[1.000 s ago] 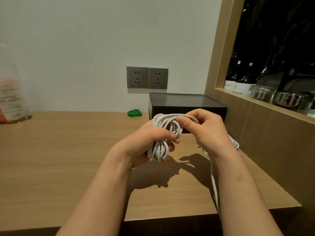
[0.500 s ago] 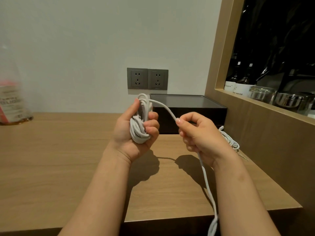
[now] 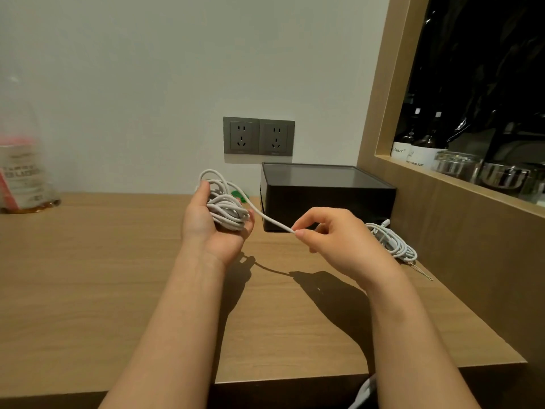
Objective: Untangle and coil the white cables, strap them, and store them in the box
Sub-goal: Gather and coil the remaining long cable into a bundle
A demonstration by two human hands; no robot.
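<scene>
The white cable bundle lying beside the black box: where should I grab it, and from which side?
Probably pinch the white cable bundle across its middle, where the strands run side by side, coming from above and the left: the wooden panel closes off its right, the black box its far end.

Left grip [image 3: 215,228], palm up, cups a coil [image 3: 227,212]; right grip [image 3: 333,240] pinches its strand [image 3: 271,221] between thumb and forefinger.

Far left of the left hand [image 3: 212,231], a blurred bottle [image 3: 22,172] is running off the edge. A green object [image 3: 238,194] is hiding behind that hand's white cable [image 3: 228,212], which is vanishing inside the right hand [image 3: 339,243].
</scene>
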